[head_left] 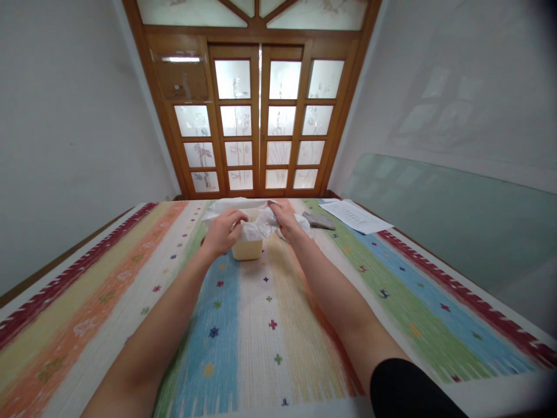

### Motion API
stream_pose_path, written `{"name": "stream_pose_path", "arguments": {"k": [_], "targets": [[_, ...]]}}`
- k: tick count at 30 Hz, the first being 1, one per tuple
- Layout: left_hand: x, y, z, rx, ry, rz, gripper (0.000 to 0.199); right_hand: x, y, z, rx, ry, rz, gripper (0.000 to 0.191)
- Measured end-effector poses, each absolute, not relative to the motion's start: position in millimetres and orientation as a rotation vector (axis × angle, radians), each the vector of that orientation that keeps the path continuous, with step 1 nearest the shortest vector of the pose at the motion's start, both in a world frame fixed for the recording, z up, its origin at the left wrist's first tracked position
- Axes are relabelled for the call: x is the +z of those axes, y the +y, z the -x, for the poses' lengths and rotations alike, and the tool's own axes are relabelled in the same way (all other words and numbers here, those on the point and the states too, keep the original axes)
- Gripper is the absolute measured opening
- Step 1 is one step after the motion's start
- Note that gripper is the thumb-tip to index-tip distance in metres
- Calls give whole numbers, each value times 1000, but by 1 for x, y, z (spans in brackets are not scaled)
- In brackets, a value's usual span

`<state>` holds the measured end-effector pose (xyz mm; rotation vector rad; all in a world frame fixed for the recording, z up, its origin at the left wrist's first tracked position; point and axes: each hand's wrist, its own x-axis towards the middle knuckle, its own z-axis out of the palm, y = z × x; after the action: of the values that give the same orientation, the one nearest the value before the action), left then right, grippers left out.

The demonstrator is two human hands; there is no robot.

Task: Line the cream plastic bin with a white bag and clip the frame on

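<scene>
A small pale yellow bin (247, 251) stands on the striped cloth near the table's far edge. A thin white plastic bag (255, 232) drapes over its rim and bunches out to both sides. At the bin's left side, my left hand (223, 233) has its fingers curled onto the bag at the rim. My right hand (284, 219) pinches the bag's crumpled edge to the right of the bin. The bag hides most of the bin's upper part, and the bin's inside does not show clearly.
Right of my right hand lies a folded grey cloth (318, 220). Beyond it is a printed sheet of paper (357, 216). The patterned tablecloth (278, 337) covers the table. Wooden glass-paned doors (261, 122) stand behind, with walls on both sides.
</scene>
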<state>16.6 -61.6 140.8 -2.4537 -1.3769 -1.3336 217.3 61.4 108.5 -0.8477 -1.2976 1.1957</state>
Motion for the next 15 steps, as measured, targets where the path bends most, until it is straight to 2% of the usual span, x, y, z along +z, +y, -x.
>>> {"name": "stream_pose_path", "arguments": {"k": [6,11,15], "targets": [[123,-49,-32,-1260,-1523,2588,19,76,83,-220,1351,-1315,984,34],[127,-45,-27,-892,-1681,2543,40,42,99,-228,1179,-1379,1168,23],[141,-38,-23,-742,-1646,2563,43,26,99,-225,1189,-1399,1168,19]]}}
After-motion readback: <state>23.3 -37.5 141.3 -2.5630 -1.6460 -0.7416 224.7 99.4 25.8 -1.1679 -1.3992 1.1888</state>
